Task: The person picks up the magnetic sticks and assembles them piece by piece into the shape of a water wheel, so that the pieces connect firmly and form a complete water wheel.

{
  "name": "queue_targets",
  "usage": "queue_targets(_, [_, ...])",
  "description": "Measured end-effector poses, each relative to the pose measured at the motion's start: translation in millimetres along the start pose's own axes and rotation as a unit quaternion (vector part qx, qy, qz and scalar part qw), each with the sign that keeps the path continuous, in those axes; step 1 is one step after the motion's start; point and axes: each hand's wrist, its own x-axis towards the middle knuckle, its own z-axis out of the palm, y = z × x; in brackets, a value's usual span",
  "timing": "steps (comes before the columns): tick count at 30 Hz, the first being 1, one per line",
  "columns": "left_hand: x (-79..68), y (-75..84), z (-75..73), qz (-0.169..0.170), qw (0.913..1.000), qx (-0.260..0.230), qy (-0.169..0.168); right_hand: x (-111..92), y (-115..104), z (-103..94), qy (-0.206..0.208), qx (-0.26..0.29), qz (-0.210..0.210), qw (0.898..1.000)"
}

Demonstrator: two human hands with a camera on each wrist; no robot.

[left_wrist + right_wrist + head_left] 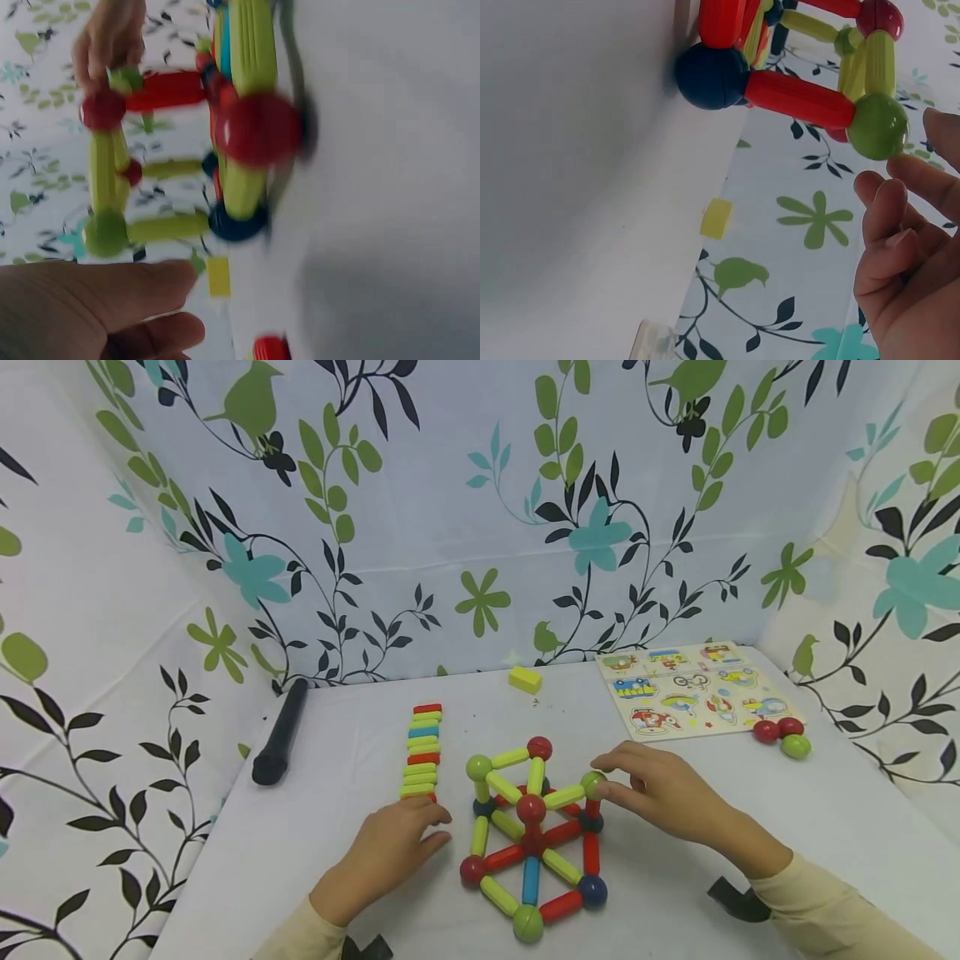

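Note:
A frame of magnetic sticks and balls (532,843) stands in the middle of the table. Beside its upper right green ball (593,784) is my right hand (660,793), thumb and forefinger on either side of it. From the right wrist, one fingertip (901,166) meets the green ball (877,126), while a small gap separates the other nearest digit from it. My left hand (393,847) rests left of the frame, fingers loosely bent, near the end of a row of coloured sticks (422,758). In the left wrist view, that hand (97,307) holds nothing.
A yellow block (525,680) lies at the back. On the right are a picture puzzle board (693,689) and loose balls, two red and one green (796,746). A black microphone (281,735) lies along the left edge. Patterned cloth (450,527) hangs behind.

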Motion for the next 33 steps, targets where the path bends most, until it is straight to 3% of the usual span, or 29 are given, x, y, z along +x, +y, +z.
queue_targets(4, [8.4,-21.8,0.1,-0.034,0.9969,0.059,0.039,-8,6,-3.0,0.012,0.010,0.010,1.000])
queue_targets(11, [13.4,-38.9,8.1,-0.067,0.9941,0.086,0.006,-17,12,-6.7,0.017,0.018,0.020,0.999])
queue_targets(25, [22.3,-41.8,11.6,-0.054,0.9924,0.110,0.000,-20,14,-9.8,0.015,0.020,0.019,1.000])
queue_targets(33, [25.5,-43.2,13.8,-0.037,0.9914,0.124,0.016,-20,15,-10.9,0.015,0.018,0.022,0.999])
